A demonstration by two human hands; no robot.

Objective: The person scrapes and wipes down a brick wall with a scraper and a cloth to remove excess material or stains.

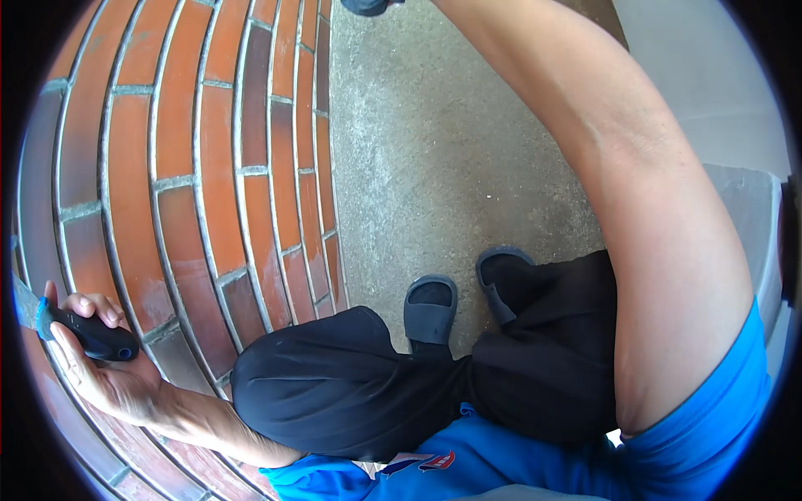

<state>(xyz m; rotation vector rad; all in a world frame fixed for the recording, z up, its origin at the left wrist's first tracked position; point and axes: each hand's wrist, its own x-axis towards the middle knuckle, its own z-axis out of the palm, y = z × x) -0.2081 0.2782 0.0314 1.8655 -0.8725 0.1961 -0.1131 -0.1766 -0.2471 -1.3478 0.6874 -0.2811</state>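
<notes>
My left hand [117, 380] is at the far left, close in front of the brick wall [175, 217]. Its fingers and thumb are closed round the thick black handle of a flat-bladed tool [93, 336]. The handle has a blue collar, and the grey blade runs off into the dark left rim, so its full shape is hidden. My right arm [643, 175] stretches up and forward to the top edge, where the hand itself is cut off. Near there, a dark blue-grey object [364, 7] shows in part at the top edge.
Orange and dark bricks with grey joints fill the left side. Below lies a grey concrete floor [434, 159]. My bent knees in black trousers [326, 384] and my feet in grey slide sandals [430, 313] are in the middle. A pale grey surface [710, 83] borders the right.
</notes>
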